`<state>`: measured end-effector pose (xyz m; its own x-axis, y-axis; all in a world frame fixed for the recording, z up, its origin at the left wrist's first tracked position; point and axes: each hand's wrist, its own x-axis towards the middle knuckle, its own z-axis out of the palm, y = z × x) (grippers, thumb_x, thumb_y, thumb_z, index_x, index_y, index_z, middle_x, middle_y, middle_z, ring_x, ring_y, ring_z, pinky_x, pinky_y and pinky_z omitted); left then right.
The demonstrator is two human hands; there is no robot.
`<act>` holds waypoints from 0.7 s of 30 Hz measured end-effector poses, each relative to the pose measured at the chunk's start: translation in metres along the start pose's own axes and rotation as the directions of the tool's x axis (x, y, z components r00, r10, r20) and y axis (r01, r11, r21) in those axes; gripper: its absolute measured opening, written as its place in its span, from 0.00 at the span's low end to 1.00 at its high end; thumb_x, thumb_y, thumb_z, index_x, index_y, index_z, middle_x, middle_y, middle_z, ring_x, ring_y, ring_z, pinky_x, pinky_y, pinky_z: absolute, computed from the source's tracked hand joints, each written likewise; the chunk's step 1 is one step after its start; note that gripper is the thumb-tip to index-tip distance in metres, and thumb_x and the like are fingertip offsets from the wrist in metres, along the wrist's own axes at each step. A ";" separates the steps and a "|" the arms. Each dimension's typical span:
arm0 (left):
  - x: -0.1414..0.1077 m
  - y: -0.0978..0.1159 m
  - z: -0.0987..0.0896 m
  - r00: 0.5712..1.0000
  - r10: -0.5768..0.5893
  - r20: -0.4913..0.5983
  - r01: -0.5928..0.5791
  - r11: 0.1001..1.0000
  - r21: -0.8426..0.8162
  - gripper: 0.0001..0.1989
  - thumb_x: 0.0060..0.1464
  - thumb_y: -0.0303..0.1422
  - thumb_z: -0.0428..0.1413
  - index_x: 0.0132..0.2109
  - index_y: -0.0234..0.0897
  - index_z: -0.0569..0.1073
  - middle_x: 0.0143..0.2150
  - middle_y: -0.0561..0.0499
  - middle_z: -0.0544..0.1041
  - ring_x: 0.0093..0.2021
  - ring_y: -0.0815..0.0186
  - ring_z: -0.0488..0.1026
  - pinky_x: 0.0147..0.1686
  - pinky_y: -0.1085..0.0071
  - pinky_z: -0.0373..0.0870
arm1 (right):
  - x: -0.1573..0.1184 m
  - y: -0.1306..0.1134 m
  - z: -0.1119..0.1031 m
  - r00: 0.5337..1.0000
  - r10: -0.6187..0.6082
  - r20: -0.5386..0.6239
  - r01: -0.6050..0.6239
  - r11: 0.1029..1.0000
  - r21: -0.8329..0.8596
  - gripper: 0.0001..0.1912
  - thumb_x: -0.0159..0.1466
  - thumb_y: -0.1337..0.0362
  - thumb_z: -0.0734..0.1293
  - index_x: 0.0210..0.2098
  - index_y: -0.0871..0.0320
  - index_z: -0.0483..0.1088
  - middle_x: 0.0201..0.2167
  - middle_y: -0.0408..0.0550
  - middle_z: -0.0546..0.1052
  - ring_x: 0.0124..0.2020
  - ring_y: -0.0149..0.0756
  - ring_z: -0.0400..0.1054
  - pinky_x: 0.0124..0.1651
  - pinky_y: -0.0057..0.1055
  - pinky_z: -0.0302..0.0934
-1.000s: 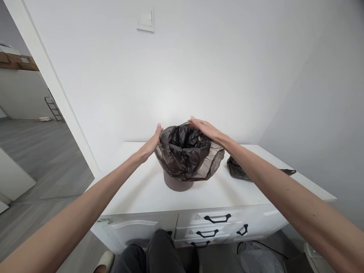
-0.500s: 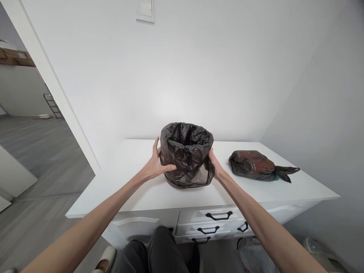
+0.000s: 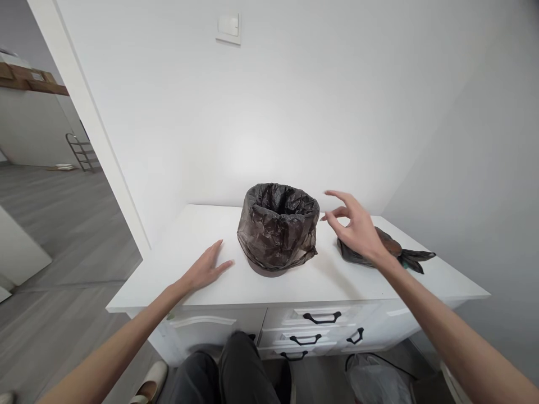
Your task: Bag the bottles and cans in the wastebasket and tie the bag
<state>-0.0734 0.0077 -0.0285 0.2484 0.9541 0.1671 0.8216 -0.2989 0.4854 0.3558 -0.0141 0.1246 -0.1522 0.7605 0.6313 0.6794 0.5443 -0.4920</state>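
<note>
In the middle of the white cabinet top (image 3: 210,224) stands a small round bin lined with a black plastic bag (image 3: 278,235). The bag is folded over the rim and hangs down the outside; a strip of the bin's base shows below it. To its left, my left hand (image 3: 207,268) rests low over the cabinet top, fingers apart, holding nothing. My right hand (image 3: 353,227) is raised to the right of the bin, apart from it, fingers spread and bare. Behind that hand lies a knotted dark plastic bag (image 3: 415,259) with reddish contents, partly hidden.
Below the top are drawers with black handles (image 3: 322,318). A light switch (image 3: 228,27) sits on the wall behind. On the floor lie a clear plastic bag (image 3: 377,379) at the right and a pale shoe (image 3: 150,384) at the left.
Both hands have let go of the bagged bin. The left moved down and left; the right lifted away to the right, now covering part of the knotted bag. The liner hangs more snugly.
</note>
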 end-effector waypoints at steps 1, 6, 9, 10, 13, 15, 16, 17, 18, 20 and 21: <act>-0.003 -0.003 0.002 0.999 0.000 -0.032 0.001 0.999 0.033 0.47 0.65 0.61 0.49 0.78 0.37 0.50 0.78 0.37 0.57 0.76 0.45 0.58 0.73 0.48 0.58 | 0.004 -0.010 -0.006 0.998 -0.026 0.057 0.024 0.999 0.027 0.30 0.70 0.51 0.66 0.70 0.48 0.63 0.61 0.55 0.77 0.42 0.47 0.80 0.37 0.42 0.75; -0.009 -0.005 0.011 0.993 0.049 -0.110 -0.032 0.988 0.154 0.39 0.69 0.57 0.44 0.73 0.32 0.59 0.76 0.35 0.62 0.77 0.45 0.56 0.74 0.45 0.55 | 0.030 -0.036 -0.006 0.888 -0.132 0.440 0.124 0.991 0.047 0.28 0.64 0.40 0.72 0.58 0.46 0.77 0.52 0.49 0.83 0.37 0.45 0.79 0.38 0.39 0.71; -0.010 -0.004 0.012 0.993 0.057 -0.100 -0.038 0.982 0.183 0.36 0.71 0.54 0.42 0.71 0.32 0.62 0.74 0.34 0.64 0.77 0.46 0.56 0.74 0.45 0.55 | 0.044 -0.035 0.008 0.909 -0.112 0.402 0.155 0.985 -0.078 0.26 0.60 0.35 0.73 0.43 0.49 0.81 0.34 0.45 0.84 0.34 0.46 0.77 0.40 0.39 0.66; -0.010 -0.003 0.012 0.993 0.060 -0.100 -0.040 0.981 0.189 0.35 0.71 0.54 0.41 0.71 0.31 0.62 0.74 0.34 0.65 0.77 0.46 0.57 0.74 0.45 0.55 | 0.048 -0.034 0.011 0.921 -0.102 0.376 0.153 0.982 -0.108 0.26 0.60 0.34 0.73 0.40 0.49 0.81 0.30 0.44 0.82 0.32 0.45 0.76 0.40 0.38 0.65; -0.011 -0.003 0.013 0.992 0.069 -0.107 -0.047 0.979 0.199 0.33 0.71 0.52 0.40 0.69 0.31 0.64 0.73 0.33 0.66 0.77 0.46 0.57 0.75 0.45 0.54 | 0.058 -0.028 0.016 0.947 -0.081 0.312 0.135 0.978 -0.157 0.27 0.60 0.32 0.71 0.35 0.50 0.79 0.25 0.42 0.80 0.28 0.42 0.74 0.36 0.36 0.62; -0.011 -0.004 0.015 0.991 0.067 -0.117 -0.044 0.980 0.195 0.33 0.71 0.52 0.41 0.68 0.32 0.65 0.73 0.34 0.66 0.77 0.47 0.57 0.75 0.46 0.54 | 0.065 -0.019 0.015 0.964 -0.055 0.259 0.106 0.976 -0.189 0.27 0.60 0.32 0.71 0.34 0.50 0.79 0.25 0.42 0.81 0.28 0.42 0.74 0.36 0.36 0.62; -0.011 -0.004 0.016 0.990 0.065 -0.124 -0.040 0.981 0.190 0.32 0.71 0.52 0.41 0.67 0.33 0.66 0.73 0.35 0.66 0.77 0.47 0.57 0.75 0.46 0.55 | 0.068 -0.013 0.014 0.972 -0.036 0.232 0.086 0.974 -0.211 0.27 0.61 0.33 0.71 0.34 0.50 0.79 0.25 0.43 0.81 0.29 0.43 0.75 0.37 0.36 0.63; -0.011 -0.004 0.017 0.989 0.063 -0.131 -0.038 0.982 0.184 0.32 0.71 0.52 0.41 0.67 0.34 0.66 0.73 0.36 0.67 0.77 0.47 0.57 0.75 0.46 0.55 | 0.071 -0.006 0.013 0.979 -0.016 0.203 0.065 0.969 -0.238 0.27 0.62 0.33 0.70 0.34 0.50 0.79 0.25 0.43 0.81 0.30 0.44 0.75 0.39 0.37 0.64; -0.011 -0.004 0.017 0.989 0.061 -0.137 -0.035 0.983 0.180 0.31 0.71 0.52 0.42 0.67 0.34 0.67 0.73 0.36 0.67 0.76 0.47 0.58 0.74 0.46 0.55 | 0.074 0.002 0.011 0.985 0.005 0.174 0.043 0.961 -0.274 0.26 0.62 0.34 0.70 0.35 0.50 0.80 0.25 0.44 0.81 0.31 0.45 0.76 0.40 0.38 0.64; -0.012 -0.002 0.016 0.988 0.057 -0.145 -0.031 0.984 0.177 0.31 0.70 0.52 0.42 0.66 0.34 0.67 0.73 0.36 0.67 0.76 0.47 0.59 0.75 0.46 0.55 | 0.080 0.022 0.009 0.993 0.040 0.113 0.004 0.930 -0.367 0.27 0.63 0.34 0.69 0.37 0.51 0.81 0.27 0.47 0.82 0.34 0.47 0.77 0.40 0.38 0.65; -0.012 -0.001 0.016 0.988 0.054 -0.144 -0.027 0.983 0.179 0.31 0.70 0.51 0.42 0.66 0.34 0.67 0.73 0.36 0.67 0.76 0.47 0.59 0.75 0.46 0.55 | 0.083 0.033 0.007 0.995 0.052 0.081 -0.013 0.909 -0.418 0.28 0.63 0.33 0.69 0.38 0.51 0.81 0.29 0.48 0.83 0.35 0.48 0.77 0.40 0.38 0.65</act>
<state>-0.0693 -0.0030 -0.0447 0.2159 0.9244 0.3144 0.8930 -0.3172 0.3193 0.3608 0.0696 0.1566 -0.1744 0.8138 0.5544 0.9190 0.3366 -0.2050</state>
